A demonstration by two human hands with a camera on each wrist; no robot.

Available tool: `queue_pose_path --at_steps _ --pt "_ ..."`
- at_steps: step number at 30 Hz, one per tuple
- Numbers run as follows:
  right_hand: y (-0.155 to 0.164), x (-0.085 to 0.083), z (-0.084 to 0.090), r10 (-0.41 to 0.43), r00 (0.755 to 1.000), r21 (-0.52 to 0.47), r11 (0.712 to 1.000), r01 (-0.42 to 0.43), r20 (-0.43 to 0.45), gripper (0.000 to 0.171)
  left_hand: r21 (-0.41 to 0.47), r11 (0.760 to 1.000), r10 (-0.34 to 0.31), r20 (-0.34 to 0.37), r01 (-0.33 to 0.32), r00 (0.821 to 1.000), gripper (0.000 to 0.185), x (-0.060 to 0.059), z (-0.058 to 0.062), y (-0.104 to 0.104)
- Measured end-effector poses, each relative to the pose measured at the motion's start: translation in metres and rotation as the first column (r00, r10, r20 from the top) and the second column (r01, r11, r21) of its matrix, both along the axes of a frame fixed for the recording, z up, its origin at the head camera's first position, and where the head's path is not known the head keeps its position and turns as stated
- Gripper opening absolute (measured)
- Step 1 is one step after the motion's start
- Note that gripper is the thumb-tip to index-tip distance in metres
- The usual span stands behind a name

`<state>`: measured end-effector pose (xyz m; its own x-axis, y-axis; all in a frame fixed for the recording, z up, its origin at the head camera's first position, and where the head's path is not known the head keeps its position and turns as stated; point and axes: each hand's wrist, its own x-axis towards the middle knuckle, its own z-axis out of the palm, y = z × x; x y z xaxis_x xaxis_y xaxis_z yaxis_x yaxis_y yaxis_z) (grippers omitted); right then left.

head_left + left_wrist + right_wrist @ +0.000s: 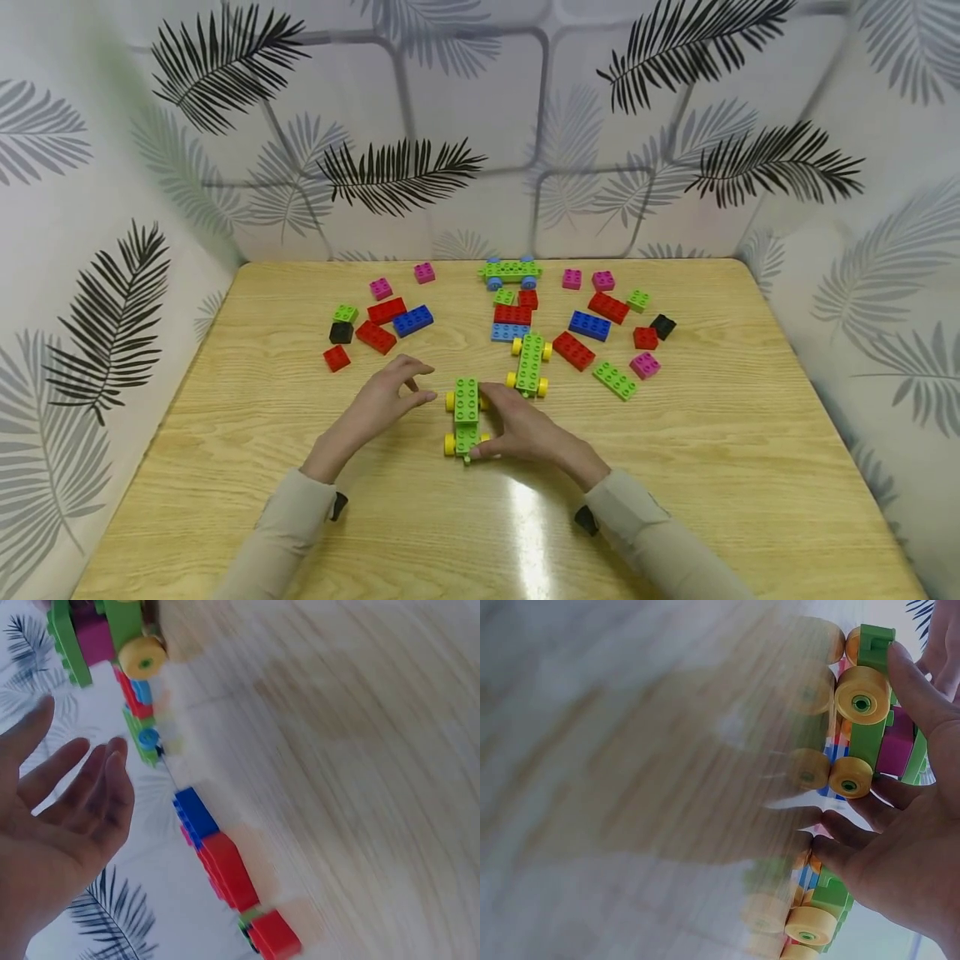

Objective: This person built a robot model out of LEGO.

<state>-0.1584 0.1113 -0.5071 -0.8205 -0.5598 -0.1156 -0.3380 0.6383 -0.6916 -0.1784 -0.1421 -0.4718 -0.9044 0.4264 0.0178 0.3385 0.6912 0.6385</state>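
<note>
My right hand (521, 427) has the green toy car (467, 423) from its right side, thumb on the near end, fingers curled along by the far wheel. My left hand (382, 404) is just left of it, holding nothing, fingers loosely bent with a wide gap to the thumb.

The car's around the middle of the table (675, 508), on yellow wheels. My right wrist view shows a magenta block (895, 744) sandwiched between its base and a green brick (466, 400) up top at the far end.

Just beyond my right hand there's a second green car base (529, 362), yellow wheels too. Past that: a light blue brick (510, 332), a long red brick (512, 315), then a blue-wheeled base (510, 270) near the far edge.

Loose stuff on both sides: far left has a dark blue brick (412, 321) and a black block (341, 332), far right has another blue brick (589, 326) and a flat green brick (615, 381).
</note>
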Motion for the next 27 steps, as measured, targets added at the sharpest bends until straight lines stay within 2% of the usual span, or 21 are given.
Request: queue_pose_path --at_steps 3,5,7,9,11,13,16,21,24,27 --pt "0.000 0.000 0.000 -0.004 1.000 0.000 1.000 0.004 0.006 0.101 -0.014 0.997 0.075 -0.075 -0.077 0.994 0.037 -0.006 -0.001 -0.015" --pt "0.000 0.000 0.000 -0.004 1.000 0.000 1.000 0.004 0.006 0.101 -0.021 0.989 0.142 -0.149 -0.146 0.979 0.033 -0.011 -0.003 -0.028" --pt "0.000 0.000 -0.001 -0.004 1.000 0.003 1.000 0.004 0.007 0.101 -0.029 0.973 0.217 -0.237 -0.230 0.947 0.030 -0.015 -0.006 -0.042" --pt "0.000 0.000 -0.001 -0.002 1.000 0.003 1.000 0.002 0.005 0.101 -0.035 0.948 0.290 -0.311 -0.316 0.905 0.029 -0.019 -0.009 -0.056" --pt "0.000 0.000 -0.001 -0.004 1.000 0.006 1.000 0.004 0.005 0.101 -0.050 0.919 0.350 -0.350 -0.391 0.869 0.031 -0.023 -0.013 -0.069" --pt "0.000 0.000 -0.001 -0.007 1.000 0.009 1.000 0.007 0.006 0.100 -0.078 0.895 0.389 -0.348 -0.440 0.853 0.036 -0.026 -0.016 -0.079" --pt "0.000 0.000 -0.001 -0.007 1.000 0.001 1.000 0.007 -0.004 0.100 -0.119 0.881 0.411 -0.286 -0.458 0.866 0.042 -0.029 -0.020 -0.090" --pt "0.000 0.000 -0.001 0.001 1.000 -0.010 1.000 -0.001 -0.012 0.099 -0.126 0.896 0.406 -0.163 -0.427 0.899 0.047 -0.032 -0.027 -0.097" --pt "0.000 0.001 0.000 0.001 1.000 -0.005 1.000 -0.001 -0.005 0.099 -0.118 0.900 0.406 -0.127 -0.421 0.905 0.048 -0.034 -0.030 -0.098" --pt "0.000 0.001 0.001 0.002 1.000 -0.010 1.000 -0.002 -0.002 0.099 -0.115 0.898 0.411 -0.123 -0.425 0.903 0.048 -0.036 -0.033 -0.097"
